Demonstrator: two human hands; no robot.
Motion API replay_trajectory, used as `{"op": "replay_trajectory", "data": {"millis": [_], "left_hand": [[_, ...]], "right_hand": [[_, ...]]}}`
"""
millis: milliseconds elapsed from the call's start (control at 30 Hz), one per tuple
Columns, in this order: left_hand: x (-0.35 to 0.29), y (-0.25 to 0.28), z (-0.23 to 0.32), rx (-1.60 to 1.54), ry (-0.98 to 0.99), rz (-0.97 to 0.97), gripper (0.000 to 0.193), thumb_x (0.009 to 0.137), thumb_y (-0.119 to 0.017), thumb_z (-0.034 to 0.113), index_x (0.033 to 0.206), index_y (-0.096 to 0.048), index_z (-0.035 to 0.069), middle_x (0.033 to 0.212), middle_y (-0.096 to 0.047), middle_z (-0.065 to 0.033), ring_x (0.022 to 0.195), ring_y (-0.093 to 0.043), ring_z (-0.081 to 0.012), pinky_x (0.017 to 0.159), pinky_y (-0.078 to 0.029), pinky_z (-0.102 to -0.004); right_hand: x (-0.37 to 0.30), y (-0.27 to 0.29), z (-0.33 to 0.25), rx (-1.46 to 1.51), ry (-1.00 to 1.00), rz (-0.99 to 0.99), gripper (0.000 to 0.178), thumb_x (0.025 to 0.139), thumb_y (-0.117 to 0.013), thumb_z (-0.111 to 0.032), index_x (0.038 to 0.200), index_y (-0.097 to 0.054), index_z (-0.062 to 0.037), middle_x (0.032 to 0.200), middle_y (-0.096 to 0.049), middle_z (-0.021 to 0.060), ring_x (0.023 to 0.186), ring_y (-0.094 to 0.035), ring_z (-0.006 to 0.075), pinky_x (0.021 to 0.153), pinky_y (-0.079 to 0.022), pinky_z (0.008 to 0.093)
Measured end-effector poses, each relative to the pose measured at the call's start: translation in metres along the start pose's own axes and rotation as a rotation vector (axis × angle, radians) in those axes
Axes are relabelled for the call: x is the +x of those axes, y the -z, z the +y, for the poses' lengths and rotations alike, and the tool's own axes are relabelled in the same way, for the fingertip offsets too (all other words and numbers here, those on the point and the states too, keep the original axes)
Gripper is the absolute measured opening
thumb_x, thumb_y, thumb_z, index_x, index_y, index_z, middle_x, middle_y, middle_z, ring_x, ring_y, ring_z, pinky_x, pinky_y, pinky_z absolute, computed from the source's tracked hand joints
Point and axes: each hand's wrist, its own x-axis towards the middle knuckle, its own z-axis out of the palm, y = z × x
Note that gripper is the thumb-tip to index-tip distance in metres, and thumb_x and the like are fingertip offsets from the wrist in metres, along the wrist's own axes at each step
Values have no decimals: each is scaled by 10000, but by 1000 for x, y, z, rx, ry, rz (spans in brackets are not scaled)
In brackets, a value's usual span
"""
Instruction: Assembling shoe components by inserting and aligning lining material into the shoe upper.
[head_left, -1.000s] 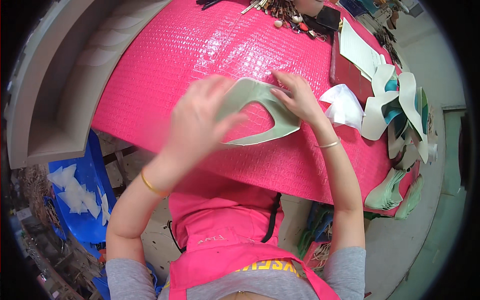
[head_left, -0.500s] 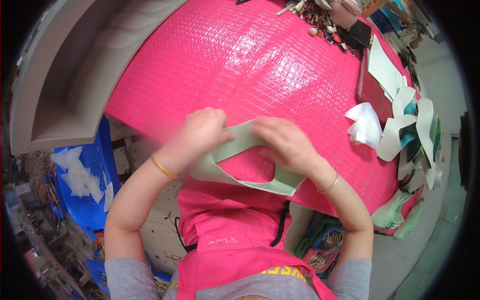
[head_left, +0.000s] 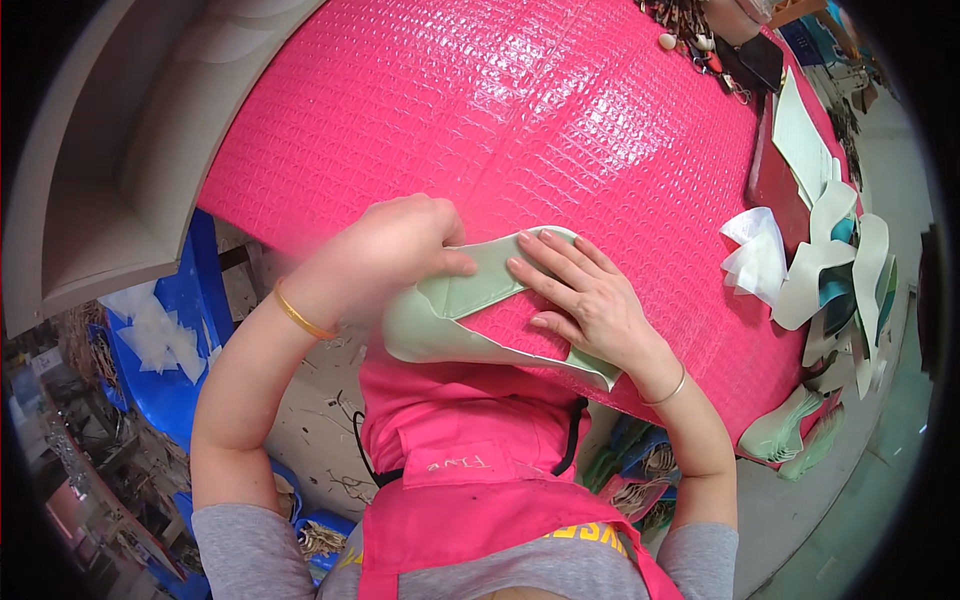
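Observation:
A pale green shoe upper (head_left: 425, 330) lies at the near edge of the pink table, its rounded toe toward my left and its opening facing up. My left hand (head_left: 405, 235) is closed on the upper's far side near the toe, with thumb and fingers pinching the edge. On the right part of the upper my right hand (head_left: 597, 305) rests flat, fingers stretched and slightly apart, thumb over the opening. The fingers of my left hand are partly hidden behind its own back.
A pink textured sheet covers the table (head_left: 430, 120). At right lie white pieces (head_left: 755, 255), a pile of curved pale uppers (head_left: 825, 270) and green stacked pieces (head_left: 785, 430). A grey shelf (head_left: 150, 180) stands at left above a blue chair (head_left: 165, 400) holding white scraps.
My right hand, blurred before, now lies flat with spread fingers on the upper. My left hand keeps its pinch near the toe. The view has shifted a little.

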Motion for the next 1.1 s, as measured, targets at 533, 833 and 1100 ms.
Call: {"op": "replay_trajectory", "data": {"millis": [533, 833, 1100], "left_hand": [[-14, -12, 10, 226, -23, 163, 255, 712, -629, 285, 716, -614, 31, 592, -552, -168, 613, -576, -316, 554, -439, -397], [-4, -11, 20, 315, 8, 142, 229, 731, -604, 257, 778, -637, 36, 652, -575, -189, 664, -585, -330, 596, -450, -410], [-15, -16, 12, 220, -4, 211, 263, 732, -612, 289, 731, -616, 26, 618, -562, -173, 641, -577, -326, 570, -435, -408]], "right_hand": [[-4, 8, -1, 89, 32, 8, 454, 717, -609, -348, 1158, -524, -278, 1193, -441, 82, 1178, -352, 279, 958, -295, 438], [11, 3, -8, 58, 130, 3, 482, 671, -585, -478, 1126, -540, -324, 1191, -405, 63, 1186, -295, 283, 973, -220, 475], [-15, -1, 8, -124, -74, 220, 303, 742, -523, -460, 1018, -614, -376, 1220, -404, 29, 1236, -239, 277, 1042, -61, 474]]}}
